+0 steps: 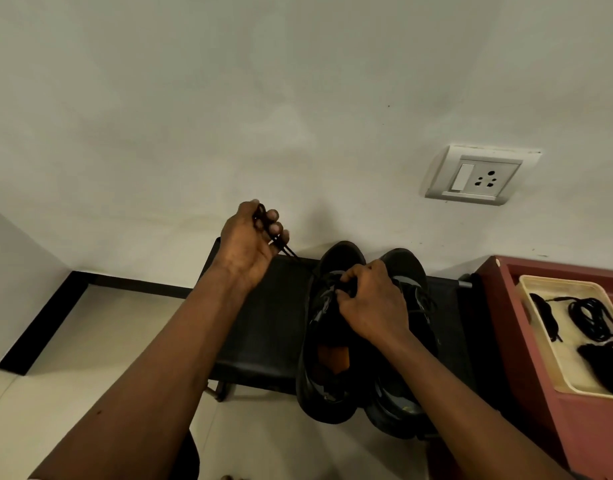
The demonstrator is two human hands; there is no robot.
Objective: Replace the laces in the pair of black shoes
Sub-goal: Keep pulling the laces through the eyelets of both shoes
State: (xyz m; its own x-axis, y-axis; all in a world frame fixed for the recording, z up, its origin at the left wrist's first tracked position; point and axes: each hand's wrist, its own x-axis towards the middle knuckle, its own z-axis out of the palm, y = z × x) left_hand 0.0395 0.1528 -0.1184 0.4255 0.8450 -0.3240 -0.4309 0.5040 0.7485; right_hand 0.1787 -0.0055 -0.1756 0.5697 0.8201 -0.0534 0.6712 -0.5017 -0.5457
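Where the pair stands: two black, matte, round-toed shoes lie side by side on the worktop, heels overhanging its near edge above pale glossy floor tiles (107, 341).
Left-lying shoe (327, 375): open mouth showing an orange insole patch, with grey panels along the eyelet rows.
Right-lying shoe (398, 407): touching the first, still laced, and partly hidden by a forearm.
Right hand (371, 299): fingers curled and pinching at the throat of the left-lying shoe; whether they pinch lace or tongue cannot be told.
Left hand (249, 244): raised beyond the shoes, fingers curled round a thin black cord lace (287, 251), which runs taut down to the left-lying shoe.
Worktop (263, 323): black padded bench with a faintly grained, leather-like top.
Cream plastic tray (557, 292): rectangular with rounded corners, on a red-brown stand (506, 341) to the right, holding coiled black spare laces (592, 318).
Wall: smooth off-white plaster with a white square socket plate (481, 176) and black skirting (42, 323).
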